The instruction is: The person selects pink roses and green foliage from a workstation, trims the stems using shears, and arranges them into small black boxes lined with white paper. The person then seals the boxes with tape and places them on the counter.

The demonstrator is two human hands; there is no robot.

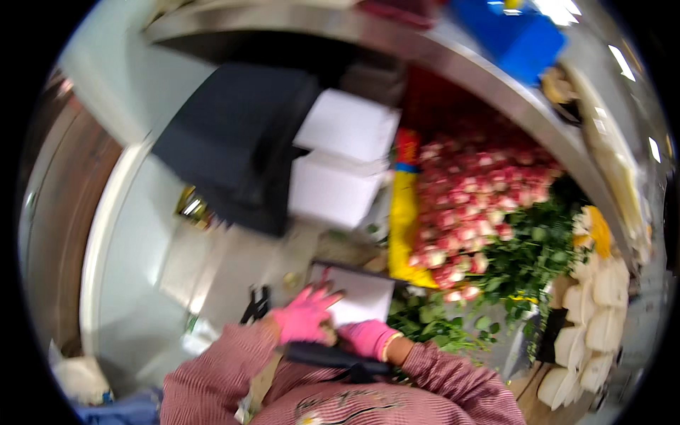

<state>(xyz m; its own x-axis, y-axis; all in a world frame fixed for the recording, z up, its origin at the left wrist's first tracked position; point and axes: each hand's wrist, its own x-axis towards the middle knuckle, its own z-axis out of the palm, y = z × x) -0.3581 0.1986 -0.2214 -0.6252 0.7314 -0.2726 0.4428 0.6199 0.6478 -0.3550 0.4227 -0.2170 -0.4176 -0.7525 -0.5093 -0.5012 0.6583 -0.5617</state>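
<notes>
Grey bench [227, 262]: crowded.
White panel [366, 292]: dark-edged, left of roses [460, 219].
Left hand [303, 316]: fingers spread at panel.
Right hand [367, 338]: curled; blur hides grip.
Risk: sideways slip could bruise blooms.

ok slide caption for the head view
Pink-gloved left hand and right hand by a flat white rectangular panel, near pink-and-white roses.
</notes>
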